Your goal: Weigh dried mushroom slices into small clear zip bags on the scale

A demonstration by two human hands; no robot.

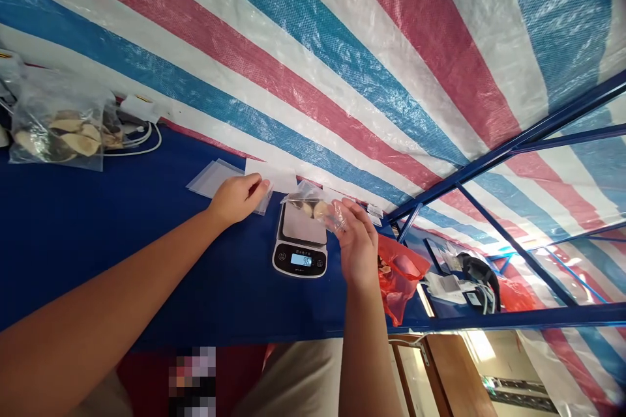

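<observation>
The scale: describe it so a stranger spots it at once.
On the blue table, look between the left hand and right hand. There sits a digital scale, partly behind a clear bag. Unlike the flat plastic bags to its left, it has a lit display.

Forearms (pixel 147 280) bare; left hand (pixel 237 199), right hand (pixel 359 244) ungloved; plain beige legwear (pixel 300 378).

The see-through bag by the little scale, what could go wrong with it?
The clear bag could slip, because the right hand seems to hold it by one end. The pale pieces might spill if the bag's mouth is open, which I can't tell. If the bag touches the scale, the hand's pull could skew the number on its display.
</observation>
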